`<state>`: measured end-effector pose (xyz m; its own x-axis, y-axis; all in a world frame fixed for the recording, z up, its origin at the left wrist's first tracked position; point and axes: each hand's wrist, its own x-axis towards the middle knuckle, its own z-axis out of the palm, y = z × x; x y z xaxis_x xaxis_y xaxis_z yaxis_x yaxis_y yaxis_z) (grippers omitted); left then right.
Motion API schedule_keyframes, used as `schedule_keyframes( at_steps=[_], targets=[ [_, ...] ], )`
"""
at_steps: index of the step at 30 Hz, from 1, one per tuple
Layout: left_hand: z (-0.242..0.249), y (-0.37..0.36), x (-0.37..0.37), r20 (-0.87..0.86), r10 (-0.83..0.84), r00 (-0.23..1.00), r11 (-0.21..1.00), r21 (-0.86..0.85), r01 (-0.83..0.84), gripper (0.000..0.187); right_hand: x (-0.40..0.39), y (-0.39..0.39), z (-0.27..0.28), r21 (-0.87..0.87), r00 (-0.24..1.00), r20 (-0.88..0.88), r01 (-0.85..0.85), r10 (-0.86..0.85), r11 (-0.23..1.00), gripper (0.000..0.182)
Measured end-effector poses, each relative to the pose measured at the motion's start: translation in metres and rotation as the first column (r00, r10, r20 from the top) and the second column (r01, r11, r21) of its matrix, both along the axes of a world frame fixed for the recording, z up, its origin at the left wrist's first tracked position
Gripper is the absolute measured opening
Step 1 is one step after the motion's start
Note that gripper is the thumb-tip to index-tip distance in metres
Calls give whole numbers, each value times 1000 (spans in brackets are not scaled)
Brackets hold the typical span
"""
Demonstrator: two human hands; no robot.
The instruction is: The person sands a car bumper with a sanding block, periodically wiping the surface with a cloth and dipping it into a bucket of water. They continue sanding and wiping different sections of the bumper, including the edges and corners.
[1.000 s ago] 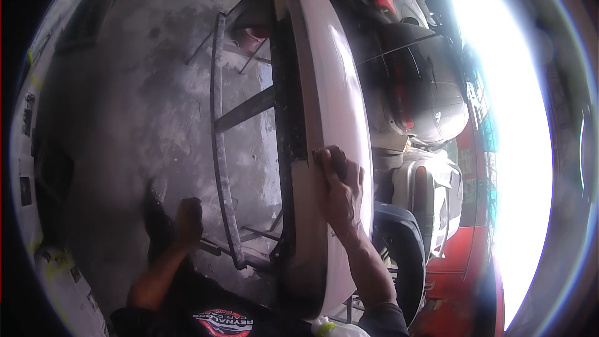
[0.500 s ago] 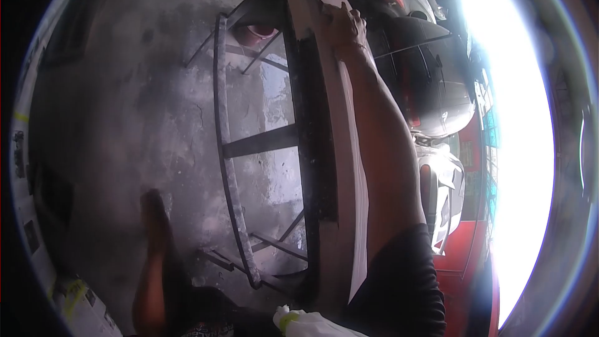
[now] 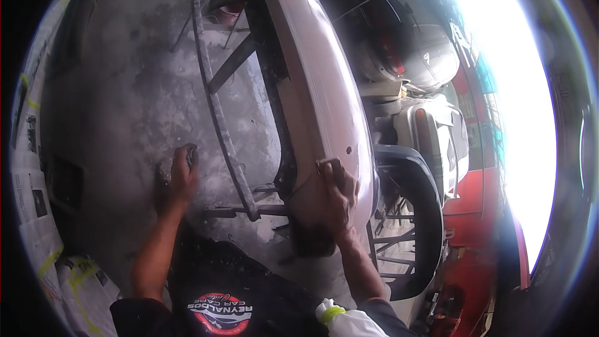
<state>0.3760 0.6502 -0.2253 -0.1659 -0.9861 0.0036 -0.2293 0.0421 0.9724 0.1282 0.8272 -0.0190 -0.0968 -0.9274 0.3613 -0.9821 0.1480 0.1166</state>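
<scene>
A long pale-pink primed car bumper [image 3: 312,75] lies along a metal stand [image 3: 215,100], its near end curving close to my body. My right hand [image 3: 342,203] is on the bumper's near end, closed on a small brown sanding pad [image 3: 331,163] at its surface. A round dark hole [image 3: 349,150] in the bumper is just beyond that hand. Out over the floor, left of the stand, is my left hand [image 3: 182,175], fingers curled around a small dark thing that I cannot make out. It touches neither bumper nor stand.
Stained concrete floor [image 3: 131,106] spreads out on the left. At the right are a dark curved bumper-like part [image 3: 424,212], a white part [image 3: 433,143] and a red panel [image 3: 468,212]. A reddish bucket [image 3: 231,11] is behind the stand; masking paper [image 3: 28,193] edges the left side.
My right hand has come back from the bumper's far end to its near end. My left hand has risen forward, and the view has shifted along the bumper.
</scene>
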Motion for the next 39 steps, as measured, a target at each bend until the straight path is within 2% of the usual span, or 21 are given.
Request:
schedule_keyframes(
  at_steps=[2, 3, 5, 7, 10, 12, 14, 16, 18, 20, 22, 27, 30, 32, 33, 34, 35, 36, 37, 38, 39],
  targets=[
    [11, 18, -7, 75, -16, 997, 999, -42, 19, 20, -28, 87, -48, -57, 998, -50, 19, -22, 998, 60],
    [-7, 22, -10, 72, -19, 997, 989, -146, 30, 20, -29, 117, -57, -105, 999, -54, -9, 3, 994, 63],
    [-27, 32, -11, 74, -19, 997, 982, -183, 32, 20, -37, 164, -71, -120, 1000, -30, -9, 5, 993, 64],
    [-24, 41, -7, 84, -14, 996, 974, -224, 33, 20, -36, 161, -67, -138, 1000, 2, -10, 11, 990, 66],
    [-23, 49, -3, 58, -25, 998, 989, -147, 33, 19, -31, 114, -49, -120, 1000, 7, 9, -9, 993, 55],
    [-42, 43, -9, 16, 40, 999, 992, -122, -37, 17, -33, 50, -28, -5, 998, 49, 48, -48, 999, 51],
    [-55, 27, -15, 117, 31, 993, 987, -159, -12, 15, -31, -26, -4, -16, 999, 52, -14, 15, 1000, 47],
    [-54, 3, -25, 164, 6, 986, 974, -223, 31, 14, -25, -104, 20, 56, 988, 150, 16, -25, 998, 43],
    [-68, -28, -38, 157, -16, 987, 970, -238, 53, 13, -26, -179, 29, 49, 993, 111, -40, 35, 998, 38],
    [-92, -66, -50, 308, 4, 951, 884, -445, 141, 14, -34, -265, 36, 0, 974, 70, -216, 215, 976, 31],
    [-94, -110, -55, 242, -66, 968, 915, -372, 156, 21, -35, -342, 40, -21, 965, 36, -261, 262, 965, 28],
    [-103, -230, -57, 247, -51, 968, 961, -253, 115, 18, -40, -527, 49, 11, 962, 48, -268, 267, 963, 25],
    [-109, -298, -38, 215, 11, 976, 953, -299, 55, 16, -40, -641, 40, 30, 979, 113, -173, 168, 985, 30],
    [-104, -334, -19, 272, 35, 962, 960, -276, 43, 13, -60, -727, 24, 32, 969, 62, -240, 238, 970, 35],
    [-86, -347, -5, 274, 81, 958, 983, -179, -32, 14, -70, -766, 14, 16, 953, 23, -301, 301, 953, 35],
    [-78, -352, 2, 280, 123, 952, 992, -76, -105, 16, -79, -800, 4, 34, 979, 62, -195, 193, 980, 34],
    [-138, -340, 4, 157, 235, 959, 972, -57, -229, 22, -81, -827, 1, 78, 987, 52, -158, 154, 984, 36],
    [-145, -343, 12, 153, 231, 961, 973, -57, -225, 22, -89, -856, -7, 23, 986, 13, -166, 166, 986, 36],
    [-144, -344, 21, 249, 203, 947, 979, -50, -197, 23, -97, -874, -16, -30, 984, -26, -178, 177, 984, 37],
    [-143, -340, 29, 345, 178, 922, 984, -37, -176, 25, -94, -875, -13, -26, 983, -25, -181, 181, 983, 37],
    [-145, -337, 34, 312, 210, 927, 975, -140, -174, 23, -89, -873, -8, 40, 987, -33, -153, 155, 987, 37]
  ],
)
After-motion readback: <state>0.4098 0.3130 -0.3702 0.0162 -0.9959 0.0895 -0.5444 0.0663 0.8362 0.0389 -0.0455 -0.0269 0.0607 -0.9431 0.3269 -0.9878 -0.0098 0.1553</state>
